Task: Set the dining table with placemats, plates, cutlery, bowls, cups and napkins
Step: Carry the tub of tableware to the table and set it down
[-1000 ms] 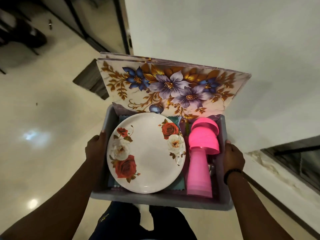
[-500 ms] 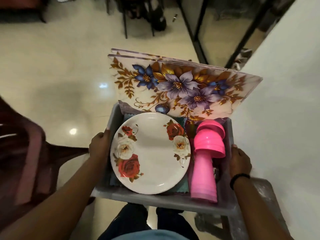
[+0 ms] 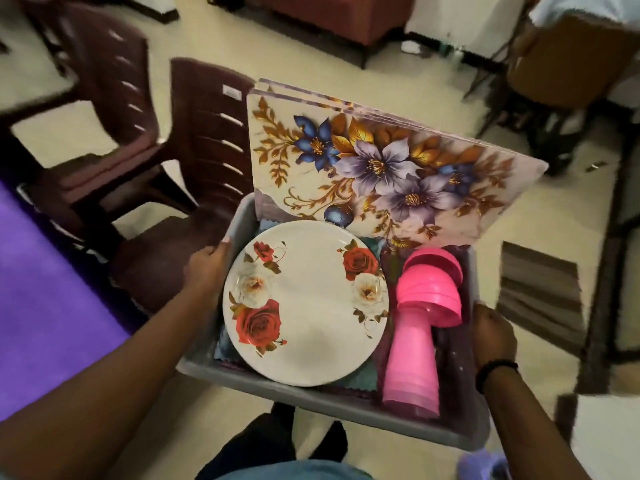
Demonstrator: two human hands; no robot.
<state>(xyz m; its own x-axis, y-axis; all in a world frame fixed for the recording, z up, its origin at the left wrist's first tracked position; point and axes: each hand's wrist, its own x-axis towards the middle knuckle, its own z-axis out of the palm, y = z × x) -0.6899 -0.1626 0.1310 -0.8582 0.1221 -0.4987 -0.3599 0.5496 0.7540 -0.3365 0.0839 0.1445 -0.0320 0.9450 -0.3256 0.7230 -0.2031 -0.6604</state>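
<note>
I carry a grey plastic bin (image 3: 311, 398) in front of me. My left hand (image 3: 204, 271) grips its left rim and my right hand (image 3: 491, 332) grips its right rim. Inside lies a white plate (image 3: 306, 303) printed with red and white roses, on top of teal cloth napkins (image 3: 360, 379). To its right lie stacked pink cups (image 3: 414, 368) and stacked pink bowls (image 3: 433, 289). Several floral placemats (image 3: 377, 168) stand on edge at the bin's far side. Cutlery is not visible.
Two dark brown plastic chairs (image 3: 194, 174) stand close on the left. A purple-covered table (image 3: 45, 306) fills the left edge. A dark floor mat (image 3: 540, 292) lies to the right, with metal furniture legs (image 3: 602, 258) beyond. My feet (image 3: 277, 441) show below the bin.
My view has swung left from the white wall to the room: chairs and the purple table have come into sight. Both hands keep the same hold on the bin.
</note>
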